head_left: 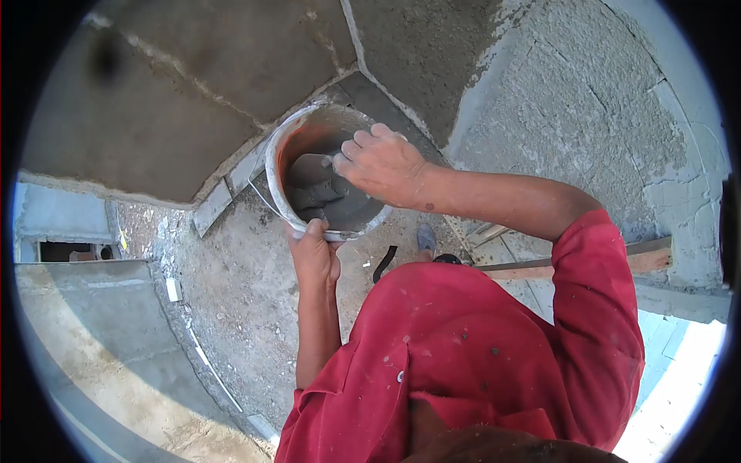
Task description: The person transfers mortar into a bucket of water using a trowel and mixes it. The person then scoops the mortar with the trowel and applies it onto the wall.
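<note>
A white bucket with a wire handle holds wet grey mortar; its inner wall is smeared with orange and grey. My left hand is closed on the near rim, thumb over the edge. Above the bucket's right side, my right hand is closed in a fist round what looks like a trowel. Its flat blade reaches down into the bucket by the mortar, and its handle is hidden in my fingers. Grey smears cover my fingertips.
Smooth, damp grey plaster covers the surface at upper left. A rough, lighter grey surface lies at right. A wooden plank juts out beside my right elbow. Below is dusty ground with rubble, a black strip and my shoe.
</note>
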A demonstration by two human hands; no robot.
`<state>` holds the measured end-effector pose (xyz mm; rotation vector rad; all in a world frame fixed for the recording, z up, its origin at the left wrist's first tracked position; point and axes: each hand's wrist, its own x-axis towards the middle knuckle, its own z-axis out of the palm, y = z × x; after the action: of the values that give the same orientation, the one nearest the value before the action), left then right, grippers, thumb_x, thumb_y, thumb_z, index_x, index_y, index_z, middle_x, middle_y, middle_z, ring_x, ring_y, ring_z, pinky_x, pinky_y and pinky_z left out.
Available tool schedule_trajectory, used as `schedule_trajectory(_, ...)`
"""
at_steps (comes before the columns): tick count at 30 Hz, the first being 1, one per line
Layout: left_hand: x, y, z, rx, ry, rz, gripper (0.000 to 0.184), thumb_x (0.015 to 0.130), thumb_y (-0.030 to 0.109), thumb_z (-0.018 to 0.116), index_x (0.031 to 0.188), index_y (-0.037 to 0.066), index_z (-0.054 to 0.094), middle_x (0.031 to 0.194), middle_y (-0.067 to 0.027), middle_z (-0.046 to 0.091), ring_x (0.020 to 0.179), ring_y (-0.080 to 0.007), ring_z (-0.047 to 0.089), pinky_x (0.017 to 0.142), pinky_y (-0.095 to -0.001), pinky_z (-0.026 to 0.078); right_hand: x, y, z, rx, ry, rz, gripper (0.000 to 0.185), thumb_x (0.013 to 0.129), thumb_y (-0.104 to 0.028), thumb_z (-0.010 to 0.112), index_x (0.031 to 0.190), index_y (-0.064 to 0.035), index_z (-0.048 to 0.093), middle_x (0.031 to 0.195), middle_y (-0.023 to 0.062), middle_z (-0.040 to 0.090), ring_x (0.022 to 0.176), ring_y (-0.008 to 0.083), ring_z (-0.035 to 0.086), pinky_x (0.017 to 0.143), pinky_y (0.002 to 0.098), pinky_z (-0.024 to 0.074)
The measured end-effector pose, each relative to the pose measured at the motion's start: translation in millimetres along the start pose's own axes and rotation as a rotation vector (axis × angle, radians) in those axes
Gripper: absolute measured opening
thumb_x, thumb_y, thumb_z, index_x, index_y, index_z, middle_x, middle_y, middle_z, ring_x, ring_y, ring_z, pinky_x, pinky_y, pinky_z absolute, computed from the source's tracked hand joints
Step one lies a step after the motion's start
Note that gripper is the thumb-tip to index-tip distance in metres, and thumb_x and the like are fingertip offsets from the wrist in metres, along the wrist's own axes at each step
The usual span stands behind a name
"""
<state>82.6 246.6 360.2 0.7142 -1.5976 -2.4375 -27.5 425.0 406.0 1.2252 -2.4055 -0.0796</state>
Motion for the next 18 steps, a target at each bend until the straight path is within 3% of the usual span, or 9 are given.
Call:
schedule_trajectory(4,-16.0,8.6,-19.6,0.116,0.012,0.123,0.071,0.085,-0.007,0.048,0.152,0.010,0.034,0.128,-0.0103,0.055,0.099,-0.0192,0.065,0.071,-0.0371,0.066,36.8,0.3,-3.7,-0.229,-0.162,-0.026,0.012,0.087,-0.021,0.065,0.090,-0.0128,0.073,0.086,0.0046,0.069,0.087,0.0207,0.067,0.077,0.0358,0.0460)
schedule_trajectory(7,-18.1,24.4,-30.4,0.022,0.014,0.214,0.077,0.084,-0.009,0.047,0.157,0.012,0.030,0.130,-0.0101,0.054,0.100,-0.0186,0.064,0.068,-0.0337,0.063,54.8,2.2,-7.3,-0.053,-0.343,-0.047,0.017,0.078,-0.019,0.078,0.092,-0.0110,0.075,0.089,0.0081,0.073,0.091,0.0252,0.073,0.077,0.0383,0.0527)
schedule_trajectory(10,-16.6,31.1,-52.2,0.083,0.049,0.285,0.068,0.082,-0.004,0.051,0.148,0.009,0.039,0.121,-0.0087,0.057,0.094,-0.0185,0.066,0.065,-0.0329,0.064,67.1,-3.9,3.9,0.096,-0.437,-0.019,0.029,0.071,-0.020,0.087,0.096,-0.0106,0.076,0.091,0.0097,0.075,0.097,0.0300,0.074,0.082,0.0439,0.0581)
schedule_trajectory(12,-10.3,25.7,-77.2,0.130,0.046,0.357,0.070,0.082,-0.004,0.051,0.149,0.011,0.038,0.123,-0.0091,0.056,0.097,-0.0193,0.066,0.067,-0.0333,0.065,65.5,-15.0,8.7,0.273,-0.368,-0.001,0.030,0.074,-0.019,0.081,0.103,-0.0120,0.079,0.098,0.0139,0.077,0.097,0.0327,0.074,0.085,0.0466,0.0585)
schedule_trajectory(18,-1.0,25.8,-115.1,0.143,0.107,0.378,0.074,0.084,-0.005,0.050,0.153,0.014,0.033,0.128,-0.0109,0.054,0.102,-0.0222,0.066,0.068,-0.0361,0.066,69.4,-56.8,69.6,0.585,-0.392,0.113,0.042,0.081,-0.034,0.076,0.120,-0.0175,0.077,0.116,0.0131,0.075,0.113,0.0331,0.069,0.098,0.0479,0.0532)
